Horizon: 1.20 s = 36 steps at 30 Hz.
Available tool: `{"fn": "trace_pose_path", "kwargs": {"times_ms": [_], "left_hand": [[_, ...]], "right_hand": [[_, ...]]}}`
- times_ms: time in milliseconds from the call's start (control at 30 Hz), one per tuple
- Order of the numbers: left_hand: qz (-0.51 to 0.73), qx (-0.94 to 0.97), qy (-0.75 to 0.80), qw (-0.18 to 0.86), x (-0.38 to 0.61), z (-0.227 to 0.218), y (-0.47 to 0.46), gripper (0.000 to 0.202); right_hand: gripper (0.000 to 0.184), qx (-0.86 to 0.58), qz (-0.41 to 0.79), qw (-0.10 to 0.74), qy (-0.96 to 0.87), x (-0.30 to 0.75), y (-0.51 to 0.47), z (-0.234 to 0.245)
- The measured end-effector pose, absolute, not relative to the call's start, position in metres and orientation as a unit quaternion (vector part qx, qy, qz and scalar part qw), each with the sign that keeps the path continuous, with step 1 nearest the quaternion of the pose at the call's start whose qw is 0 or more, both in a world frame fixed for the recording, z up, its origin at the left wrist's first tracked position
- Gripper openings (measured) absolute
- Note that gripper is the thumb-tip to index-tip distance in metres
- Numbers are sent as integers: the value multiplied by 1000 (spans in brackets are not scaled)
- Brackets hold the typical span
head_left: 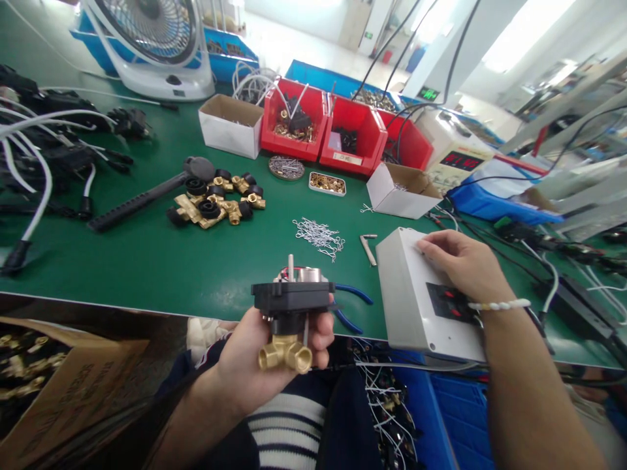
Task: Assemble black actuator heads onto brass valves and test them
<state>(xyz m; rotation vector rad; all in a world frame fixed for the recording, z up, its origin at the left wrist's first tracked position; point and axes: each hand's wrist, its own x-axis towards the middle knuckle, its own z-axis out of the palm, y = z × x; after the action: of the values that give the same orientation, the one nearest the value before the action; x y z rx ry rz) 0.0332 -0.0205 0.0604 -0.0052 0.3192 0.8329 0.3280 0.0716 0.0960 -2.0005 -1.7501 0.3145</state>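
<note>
My left hand is wrapped around a motorized ball valve, with a brass body below and a black actuator housing above. A metal pin and a silver motor stick up from the uncovered housing. My right hand rests on the sloped face of a grey control box, thumb and fingers drawn together near its upper edge. Whatever the fingertips press or pinch there is hidden. Below that palm is a black panel with red parts. Blue-handled pliers lie behind the valve.
Cotter pins and a bent metal piece lie mid-table. Brass valve bodies and a black hammer are at left. Red bins, white boxes, a fan and a power supply stand behind.
</note>
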Motion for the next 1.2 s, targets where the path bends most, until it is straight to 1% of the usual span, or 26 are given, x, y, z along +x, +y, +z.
{"fn": "trace_pose_path", "kwargs": {"times_ms": [67,167,233,333,500,600,700,800,833,933,967,1033,1067,1200], "left_hand": [[405,1,119,907,32,59,-20,27],[405,5,84,911,31,59,-21,24],[399,6,60,915,31,60,-22,25],[403,21,41,914,31,61,-25,34],[403,47,38,913,31,57,-26,36],[405,59,31,912,31,55,-25,41],[412,88,62,905,30,56,-23,42],[419,116,151,888,30,59,-22,52],[437,124,182,872,29,60,-23,53],[524,194,270,784,27,60,-28,42],[545,235,297,748,26,59,-30,44],[558,314,332,693,23,57,-35,52],[561,343,337,673,22,56,-37,54],[569,378,326,653,18,55,-44,56]], "right_hand": [[27,-729,114,231,-635,329,72,96],[30,-731,112,230,-633,329,73,97],[31,-733,111,230,-631,329,73,97],[30,-737,110,232,-625,329,75,96],[23,-750,117,239,-606,329,76,96],[18,-754,127,255,-592,328,75,95],[19,-750,131,296,-577,329,75,93],[28,-731,97,398,-545,339,75,94],[31,-720,79,441,-529,345,74,97],[35,-690,52,542,-478,364,62,109],[35,-685,59,564,-458,369,54,113],[33,-691,98,590,-406,377,33,116],[32,-702,129,590,-377,379,21,115],[30,-750,258,544,-276,382,-32,89]]}}
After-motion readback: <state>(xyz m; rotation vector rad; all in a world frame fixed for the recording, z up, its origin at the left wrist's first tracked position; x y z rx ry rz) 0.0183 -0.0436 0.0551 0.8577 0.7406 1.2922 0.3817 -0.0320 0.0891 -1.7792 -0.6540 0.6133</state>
